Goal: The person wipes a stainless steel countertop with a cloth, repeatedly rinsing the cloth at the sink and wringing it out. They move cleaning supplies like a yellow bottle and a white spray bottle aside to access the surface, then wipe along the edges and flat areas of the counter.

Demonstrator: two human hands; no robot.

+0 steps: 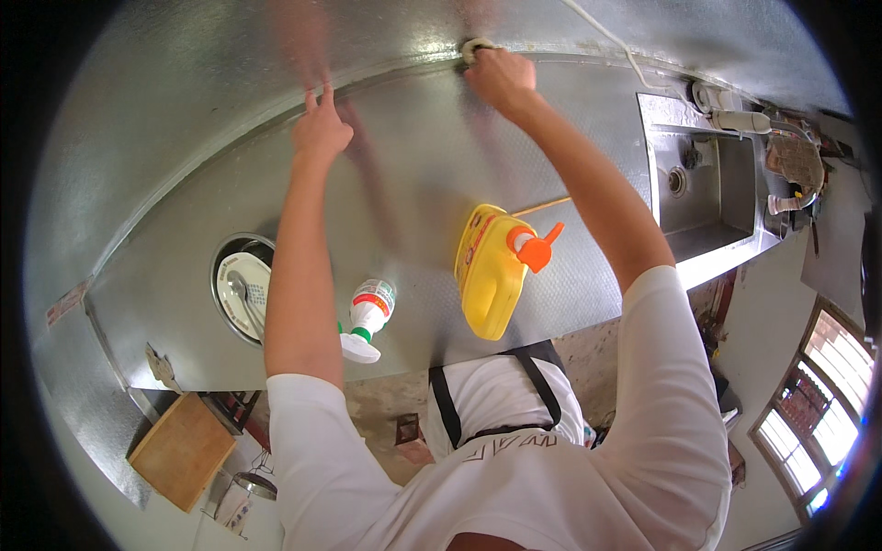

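At the back edge of the metal countertop (413, 172), my right hand (501, 74) grips a pale ring-shaped thing (475, 49), perhaps a roll of tape or a scrubber, against the seam with the metal wall. My left hand (322, 127) holds nothing; two of its fingers are stretched out to the foot of the wall. Nearer my body stands a yellow jug (493, 275) with an orange pump top. Left of it is a white spray bottle (372, 306) with green parts. A metal bowl (219, 296) holding a plate and a spoon sits beside my left forearm, which partly covers it.
A steel sink (734, 186) with a tap is at the right. A white cable (613, 38) runs down the wall towards it. One thin wooden stick (541, 206) lies behind the jug. A grey cloth (160, 367) hangs at the front left edge, above a wooden board (182, 451).
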